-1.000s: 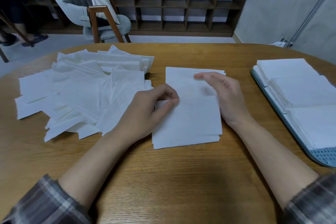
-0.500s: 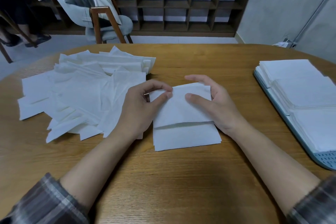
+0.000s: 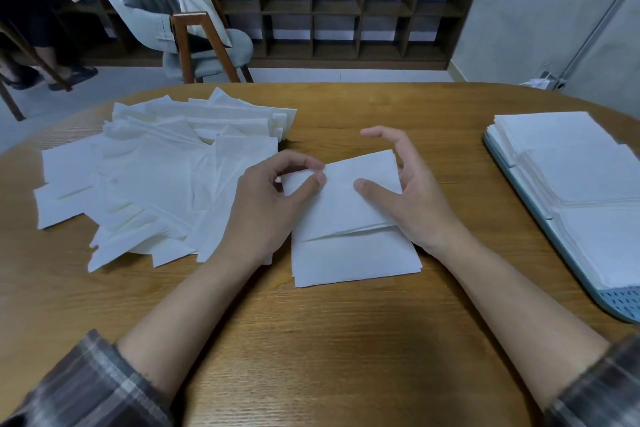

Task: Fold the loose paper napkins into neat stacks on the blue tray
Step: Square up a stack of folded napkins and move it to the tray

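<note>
A white napkin (image 3: 349,215) lies on the table in front of me, its far half folded over toward me. My left hand (image 3: 266,204) pinches the folded flap's left corner between thumb and forefinger. My right hand (image 3: 412,198) rests at the flap's right side, thumb pressing on the paper, fingers raised and relaxed above the far edge. A loose heap of unfolded napkins (image 3: 145,180) spreads out to the left. At the right edge, the blue tray (image 3: 616,302) carries neat stacks of folded napkins (image 3: 585,180).
The round wooden table (image 3: 329,340) reaches to its curved far edge. Beyond it stand a grey chair with wooden legs (image 3: 194,42) and a low dark shelf unit (image 3: 346,7). A seated person's legs (image 3: 31,55) show at far left.
The flat napkin has had its far half folded over toward me. My right hand moved from lying flat on the sheet to the flap's right side, fingers now lifted.
</note>
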`<state>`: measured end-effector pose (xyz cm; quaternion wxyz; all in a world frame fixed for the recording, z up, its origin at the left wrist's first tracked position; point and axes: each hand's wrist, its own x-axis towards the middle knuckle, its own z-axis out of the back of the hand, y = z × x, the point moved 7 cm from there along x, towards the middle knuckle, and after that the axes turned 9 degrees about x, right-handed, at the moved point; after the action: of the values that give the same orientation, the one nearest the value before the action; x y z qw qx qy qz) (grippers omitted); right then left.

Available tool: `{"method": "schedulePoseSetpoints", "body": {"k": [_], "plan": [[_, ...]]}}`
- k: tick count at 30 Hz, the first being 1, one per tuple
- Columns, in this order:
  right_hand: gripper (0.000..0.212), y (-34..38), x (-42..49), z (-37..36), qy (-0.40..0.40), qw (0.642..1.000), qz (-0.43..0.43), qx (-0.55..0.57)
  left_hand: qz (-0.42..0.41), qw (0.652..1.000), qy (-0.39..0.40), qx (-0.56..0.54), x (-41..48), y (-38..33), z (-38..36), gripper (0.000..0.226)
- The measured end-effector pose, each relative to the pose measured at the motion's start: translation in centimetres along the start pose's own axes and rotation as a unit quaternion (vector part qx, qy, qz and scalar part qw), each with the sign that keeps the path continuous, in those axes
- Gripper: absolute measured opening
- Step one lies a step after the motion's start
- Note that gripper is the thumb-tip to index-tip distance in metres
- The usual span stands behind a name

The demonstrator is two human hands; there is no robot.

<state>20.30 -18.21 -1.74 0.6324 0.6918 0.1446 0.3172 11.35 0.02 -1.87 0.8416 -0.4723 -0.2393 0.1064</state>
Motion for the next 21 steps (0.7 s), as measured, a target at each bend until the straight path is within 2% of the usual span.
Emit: {"method": "schedulePoseSetpoints", "body": {"k": [3,5,7,10,13,15,17,19,21], "plan": [[0.027,0.6,0.0,0.4,-0.012,0.999,0.023,-0.019,0.004,1.0,0.013,0.008,0.1,-0.4,0.1,0.033],[0.021,0.7,-0.1,0.7,-0.013,0.999,0.016,-0.032,0.029,0.997,0.052,-0.051,0.0,-0.5,-0.2,0.038],[0.015,0.4,-0.2,0.6,0.004,0.999,-0.016,-0.033,0.018,0.996,0.067,-0.063,-0.1,-0.8,-0.3,0.039],[0.017,0.0,-0.1,0.7,0.0,0.997,-0.04,-0.062,0.006,0.998,0.047,-0.048,0.0,-0.5,-0.4,0.041],[0.021,-0.5,0.4,2.4,-0.081,0.991,-0.031,-0.1,0.013,0.998,0.031,-0.048,0.0,0.0,-0.4,0.047],[0.025,-0.7,0.6,3.7,-0.134,0.98,-0.028,-0.147,-0.011,0.999,0.046,0.0,-0.2,-0.1,-0.5,0.051],[0.026,-0.9,0.6,4.4,-0.16,0.971,-0.024,-0.175,-0.046,0.99,0.1,0.091,-0.6,-0.3,-1.3,0.05],[0.027,-0.7,0.5,4.6,-0.167,0.968,-0.016,-0.189,-0.08,0.971,0.155,0.163,-1.0,-0.4,-2.3,0.039],[0.027,-0.7,0.6,4.6,-0.167,0.967,-0.008,-0.192,-0.096,0.961,0.183,0.184,-1.2,-0.4,-2.8,0.026]]}}
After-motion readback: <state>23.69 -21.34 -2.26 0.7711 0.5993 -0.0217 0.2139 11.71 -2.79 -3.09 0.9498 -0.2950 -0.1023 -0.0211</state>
